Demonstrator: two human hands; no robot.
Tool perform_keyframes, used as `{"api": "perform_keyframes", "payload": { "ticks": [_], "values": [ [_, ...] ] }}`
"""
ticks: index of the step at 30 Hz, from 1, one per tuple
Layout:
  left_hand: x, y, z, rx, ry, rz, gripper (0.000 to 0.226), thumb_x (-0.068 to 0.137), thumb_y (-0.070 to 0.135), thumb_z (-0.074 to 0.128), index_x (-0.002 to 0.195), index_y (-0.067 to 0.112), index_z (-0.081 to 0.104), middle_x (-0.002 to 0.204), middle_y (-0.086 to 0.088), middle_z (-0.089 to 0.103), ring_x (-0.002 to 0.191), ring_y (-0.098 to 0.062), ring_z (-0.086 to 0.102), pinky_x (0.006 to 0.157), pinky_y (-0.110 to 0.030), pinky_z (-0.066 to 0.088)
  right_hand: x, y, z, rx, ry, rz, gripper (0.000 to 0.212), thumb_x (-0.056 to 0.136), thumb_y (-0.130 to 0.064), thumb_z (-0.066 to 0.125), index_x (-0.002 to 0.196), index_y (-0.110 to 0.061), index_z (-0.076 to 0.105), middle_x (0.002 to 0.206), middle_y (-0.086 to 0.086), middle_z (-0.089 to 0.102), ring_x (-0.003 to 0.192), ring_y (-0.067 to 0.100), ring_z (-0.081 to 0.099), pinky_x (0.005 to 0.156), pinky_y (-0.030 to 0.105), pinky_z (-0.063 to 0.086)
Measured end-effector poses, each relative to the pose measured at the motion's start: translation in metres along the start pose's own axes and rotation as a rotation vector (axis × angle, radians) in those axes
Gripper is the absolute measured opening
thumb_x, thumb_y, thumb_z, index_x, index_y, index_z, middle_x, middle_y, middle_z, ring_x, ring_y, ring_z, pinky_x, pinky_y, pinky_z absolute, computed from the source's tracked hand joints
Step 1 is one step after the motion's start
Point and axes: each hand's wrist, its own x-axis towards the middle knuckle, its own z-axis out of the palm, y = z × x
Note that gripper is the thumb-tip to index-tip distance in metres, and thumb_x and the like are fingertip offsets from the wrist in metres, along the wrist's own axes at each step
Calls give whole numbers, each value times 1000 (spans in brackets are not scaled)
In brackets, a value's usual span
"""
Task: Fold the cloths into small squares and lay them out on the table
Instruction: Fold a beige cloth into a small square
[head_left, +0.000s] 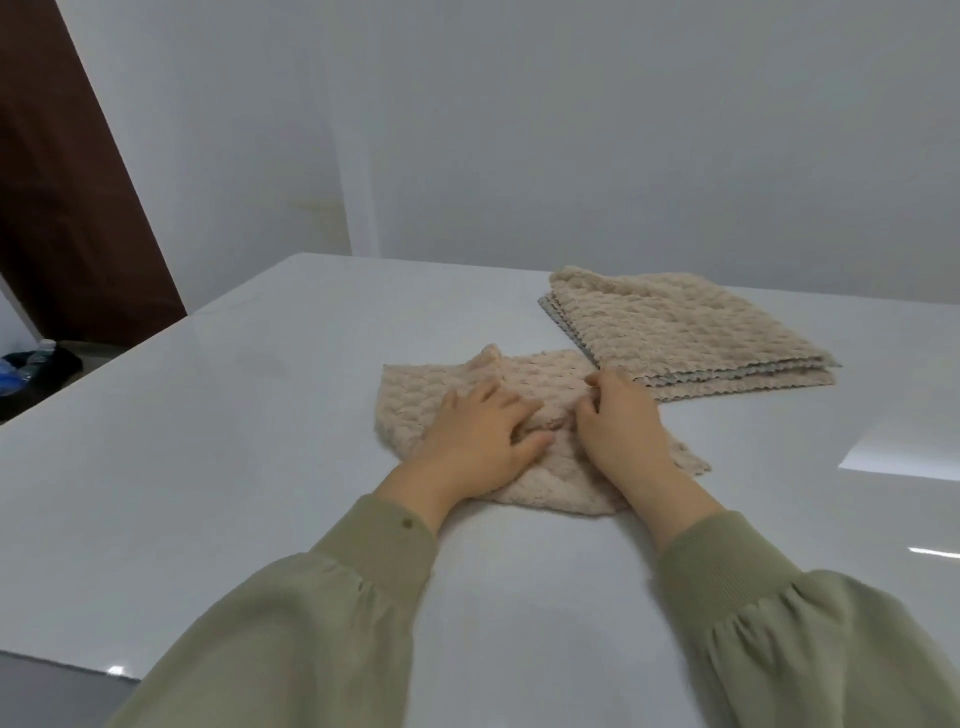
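While the beige cloth (415, 395) was pressed beneath the spread left hand (478, 431), its bunched middle, lying between both hands, was pinched by the right hand (623, 426).

Rumpled beige textured cloth (415, 395) mid-table, just beside a flat stack of matching cloths (685, 332) at far right.

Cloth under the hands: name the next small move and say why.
Probably smooth the cloth flat first. It lies rumpled under both hands, with a bump at its far edge; the left hand presses on it, the right hand grips its fabric. A neat fold needs a flat sheet.
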Motion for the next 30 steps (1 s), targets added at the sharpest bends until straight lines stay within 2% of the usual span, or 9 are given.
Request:
{"api": "perform_keyframes", "payload": {
  "ticks": [4,6,10,12,14,17,20,23,30],
  "values": [
    [8,-19,3,90,-73,-162,50,99,46,24,147,31,26,157,7,16,145,-15,8,114,-56,10,2,-7,5,238,-75,-68,34,93,-19,47,125,-10,53,130,7,52,115,24,53,94,31,42],
    [10,-28,-1,81,-75,-306,47,101,39,21,147,29,25,158,8,14,146,-16,6,114,-58,7,-2,-15,8,293,-116,-171,34,94,-22,49,126,-13,52,144,1,39,129,15,41,103,25,34],
    [13,-36,-10,146,13,-551,40,99,29,30,137,26,41,148,2,35,141,-22,20,112,-60,12,0,-18,13,200,-77,-250,38,95,-23,47,130,-12,50,151,5,30,139,18,25,115,36,22],
    [14,-36,-12,138,195,-510,41,99,32,32,139,24,39,146,1,39,140,-24,22,113,-59,12,9,-16,12,37,-8,-241,44,95,-27,37,135,-10,45,153,9,26,140,25,21,116,42,14],
    [16,-25,-11,100,337,-353,48,100,38,26,145,24,29,152,0,32,143,-23,16,115,-54,9,22,-11,13,-137,13,-233,51,94,-30,28,141,-12,36,156,10,17,144,26,12,115,49,6],
    [23,-5,1,90,169,-205,55,98,48,22,149,29,17,158,0,17,145,-22,8,114,-54,5,47,4,16,-314,-60,-156,52,98,-31,27,149,-19,20,159,6,0,146,27,-5,113,55,-6],
    [31,-6,13,121,-32,-210,56,97,53,19,149,34,13,159,0,9,146,-23,3,114,-56,1,66,22,20,-401,-236,-66,54,100,-37,16,151,-21,8,159,3,-6,145,29,-9,111,59,-8],
    [38,-9,12,124,-52,-243,55,97,51,16,149,34,14,159,2,6,146,-23,1,114,-55,-2,78,36,20,-426,-315,-40,56,99,-37,11,152,-19,6,160,0,-4,146,25,-6,112,56,-8],
    [44,-16,15,117,-10,-253,55,97,51,17,149,33,16,159,3,9,146,-20,3,115,-53,1,97,58,17,-484,-285,144,57,96,-33,10,151,-19,6,159,0,-8,146,25,-8,112,59,-13]
  ]
}}
